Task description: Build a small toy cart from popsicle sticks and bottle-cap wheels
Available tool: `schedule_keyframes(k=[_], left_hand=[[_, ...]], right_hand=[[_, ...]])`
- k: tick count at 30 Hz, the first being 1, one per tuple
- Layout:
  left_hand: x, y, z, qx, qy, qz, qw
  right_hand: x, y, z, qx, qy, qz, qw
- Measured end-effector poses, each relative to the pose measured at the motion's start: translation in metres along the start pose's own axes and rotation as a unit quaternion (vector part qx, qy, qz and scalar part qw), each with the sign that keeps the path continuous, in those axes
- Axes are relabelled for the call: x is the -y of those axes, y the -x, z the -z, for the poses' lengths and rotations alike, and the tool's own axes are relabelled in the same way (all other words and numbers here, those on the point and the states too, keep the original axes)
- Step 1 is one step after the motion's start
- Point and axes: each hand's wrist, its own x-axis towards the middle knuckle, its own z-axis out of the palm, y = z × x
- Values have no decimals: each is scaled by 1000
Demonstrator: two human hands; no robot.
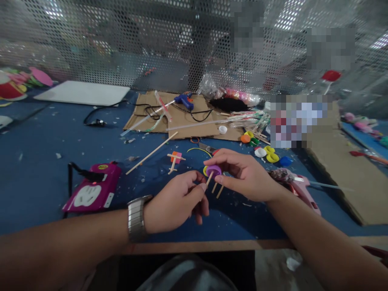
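My right hand pinches a purple bottle cap between thumb and fingers, just above the blue table. My left hand, with a metal watch on its wrist, is closed on a thin wooden stick whose tip meets the underside of the cap. Two more short sticks show below the cap, by my right fingers. A small orange piece with crossed sticks lies on the table just beyond my hands.
A pink glue gun lies right of my right wrist. A magenta power strip sits at left. Farther back are cardboard, a blue glue gun, coloured caps, a long stick and a mesh screen.
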Motion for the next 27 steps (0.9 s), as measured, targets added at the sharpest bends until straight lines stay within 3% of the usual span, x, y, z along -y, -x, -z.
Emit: schedule_keyframes(k=[6, 12, 18, 27], left_hand=[[6, 1, 0, -3, -27, -56, 998], [8, 7, 0, -28, -56, -143, 988], [9, 4, 0, -33, -42, -152, 987], [11, -6, 6, -42, 8, -111, 993]], right_hand=[[-2, -1, 0, -16, 12, -9, 1000], [-1, -3, -1, -26, 142, -5, 989], [0, -4, 1, -43, 205, 29, 977], [-16, -4, 20, -56, 452, -107, 884]])
